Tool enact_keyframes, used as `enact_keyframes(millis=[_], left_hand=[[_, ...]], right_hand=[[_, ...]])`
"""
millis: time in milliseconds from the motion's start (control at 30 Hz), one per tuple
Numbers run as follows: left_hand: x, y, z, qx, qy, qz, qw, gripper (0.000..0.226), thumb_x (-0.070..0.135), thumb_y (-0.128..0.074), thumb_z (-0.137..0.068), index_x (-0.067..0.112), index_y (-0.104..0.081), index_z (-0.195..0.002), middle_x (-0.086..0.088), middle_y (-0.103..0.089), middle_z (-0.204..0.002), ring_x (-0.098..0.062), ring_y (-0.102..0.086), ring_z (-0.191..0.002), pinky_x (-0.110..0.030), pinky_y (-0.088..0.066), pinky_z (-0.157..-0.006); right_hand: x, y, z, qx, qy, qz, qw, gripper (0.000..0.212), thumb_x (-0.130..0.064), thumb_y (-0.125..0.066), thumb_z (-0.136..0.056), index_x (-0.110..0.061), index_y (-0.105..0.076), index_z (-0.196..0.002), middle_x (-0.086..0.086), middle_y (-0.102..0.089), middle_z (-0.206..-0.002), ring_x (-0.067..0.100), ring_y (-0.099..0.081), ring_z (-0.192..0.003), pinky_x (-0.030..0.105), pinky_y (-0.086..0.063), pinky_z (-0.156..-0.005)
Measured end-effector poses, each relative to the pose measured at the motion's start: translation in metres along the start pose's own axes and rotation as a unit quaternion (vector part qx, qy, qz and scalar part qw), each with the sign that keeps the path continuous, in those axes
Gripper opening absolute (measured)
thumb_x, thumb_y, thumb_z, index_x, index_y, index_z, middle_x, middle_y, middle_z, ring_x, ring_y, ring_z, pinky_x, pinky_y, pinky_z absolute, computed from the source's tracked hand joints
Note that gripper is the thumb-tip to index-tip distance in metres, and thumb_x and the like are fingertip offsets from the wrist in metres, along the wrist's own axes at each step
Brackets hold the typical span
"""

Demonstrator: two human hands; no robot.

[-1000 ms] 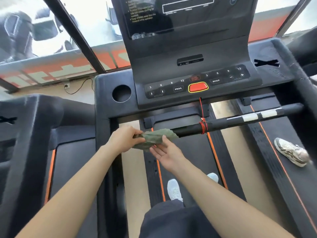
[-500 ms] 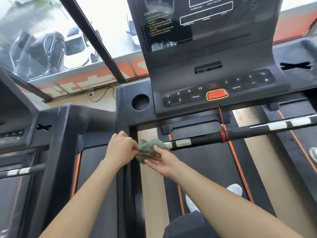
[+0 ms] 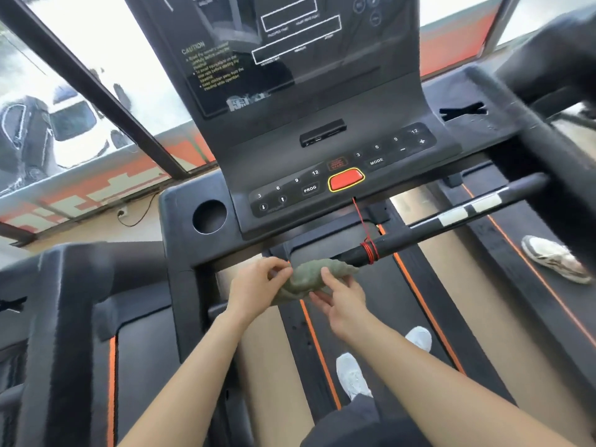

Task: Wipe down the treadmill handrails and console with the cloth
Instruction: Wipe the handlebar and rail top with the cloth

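A grey-green cloth (image 3: pixel 309 279) is wrapped around the left part of the black front handrail bar (image 3: pixel 419 232), just left of a red cord (image 3: pixel 369 251) wound on the bar. My left hand (image 3: pixel 258 285) pinches the cloth's left end. My right hand (image 3: pixel 342 298) holds the cloth from below and from the right, thumb on top. The black console (image 3: pixel 309 130) rises above, with a button panel and a red stop button (image 3: pixel 345 179). The bar under the cloth is hidden.
A round cup holder (image 3: pixel 209 216) sits left of the buttons. The thick right side rail (image 3: pixel 554 162) runs down the right edge. A neighbouring treadmill's frame (image 3: pixel 64 317) stands on the left. Another person's shoe (image 3: pixel 554 259) rests on the right. My white shoes (image 3: pixel 353 375) stand on the belt.
The cloth and both hands have slid right along the bar, covering the white tape bands near its left end. The view has swung back toward the console.
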State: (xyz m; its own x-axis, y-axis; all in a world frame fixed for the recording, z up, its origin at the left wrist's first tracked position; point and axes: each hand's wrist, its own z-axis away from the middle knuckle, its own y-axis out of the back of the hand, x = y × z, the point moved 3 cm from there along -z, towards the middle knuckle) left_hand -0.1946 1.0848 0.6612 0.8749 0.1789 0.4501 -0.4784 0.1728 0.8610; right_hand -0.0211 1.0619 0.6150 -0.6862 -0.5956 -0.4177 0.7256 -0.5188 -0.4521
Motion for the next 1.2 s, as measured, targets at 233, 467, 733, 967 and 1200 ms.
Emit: enact_keyframes(millis=[233, 467, 733, 967, 1200], left_hand=[[0.044, -0.036, -0.05, -0.151, -0.038, -0.027, 0.987, 0.029, 0.047, -0.056, -0.095, 0.039, -0.067, -0.121, 0.015, -0.071, -0.114, -0.013, -0.064, -0.11, -0.036, -0.05, -0.096], [0.114, -0.032, -0.048, -0.1, -0.146, 0.081, 0.981, 0.014, 0.018, -0.078, -0.086, 0.032, -0.076, -0.09, 0.019, -0.072, -0.086, -0.004, -0.064, -0.08, -0.024, -0.05, -0.078], [0.212, -0.053, -0.101, -0.078, -0.239, 0.048, 0.967, 0.028, 0.015, -0.078, -0.083, 0.026, -0.075, -0.109, 0.01, -0.068, -0.104, -0.01, -0.061, -0.086, -0.036, -0.052, -0.087], [0.196, -0.074, -0.103, -0.165, -0.21, -0.01, 0.964, 0.042, 0.029, -0.083, -0.083, 0.028, -0.067, -0.121, 0.01, -0.063, -0.115, -0.011, -0.065, -0.096, -0.037, -0.054, -0.093], [0.175, -0.065, -0.093, -0.18, -0.24, -0.18, 0.937, 0.036, 0.042, -0.069, -0.091, 0.036, -0.068, -0.127, 0.006, -0.075, -0.108, -0.019, -0.065, -0.105, -0.037, -0.051, -0.088]], right_hand=[[-0.025, 0.033, -0.009, 0.007, 0.055, 0.047, 0.997, 0.018, -0.009, -0.068, -0.095, -0.006, -0.066, -0.113, 0.014, -0.075, -0.107, 0.03, -0.075, -0.092, 0.035, -0.06, -0.068], [-0.061, 0.071, -0.004, 0.129, 0.137, 0.081, 0.979, 0.006, -0.012, -0.07, -0.093, -0.009, -0.07, -0.099, 0.01, -0.075, -0.093, 0.022, -0.072, -0.078, 0.026, -0.054, -0.054], [-0.123, 0.091, -0.025, 0.178, 0.208, -0.051, 0.961, 0.026, -0.012, -0.07, -0.094, -0.014, -0.058, -0.116, 0.009, -0.068, -0.114, 0.029, -0.072, -0.099, 0.043, -0.062, -0.079], [-0.121, 0.086, -0.033, 0.116, 0.13, -0.14, 0.975, 0.033, -0.004, -0.066, -0.095, -0.008, -0.054, -0.125, 0.012, -0.07, -0.117, 0.029, -0.072, -0.1, 0.042, -0.063, -0.078], [-0.092, 0.063, -0.032, 0.063, 0.11, -0.063, 0.99, 0.022, -0.005, -0.062, -0.098, -0.003, -0.063, -0.119, 0.014, -0.073, -0.111, 0.025, -0.073, -0.098, 0.03, -0.06, -0.076]])
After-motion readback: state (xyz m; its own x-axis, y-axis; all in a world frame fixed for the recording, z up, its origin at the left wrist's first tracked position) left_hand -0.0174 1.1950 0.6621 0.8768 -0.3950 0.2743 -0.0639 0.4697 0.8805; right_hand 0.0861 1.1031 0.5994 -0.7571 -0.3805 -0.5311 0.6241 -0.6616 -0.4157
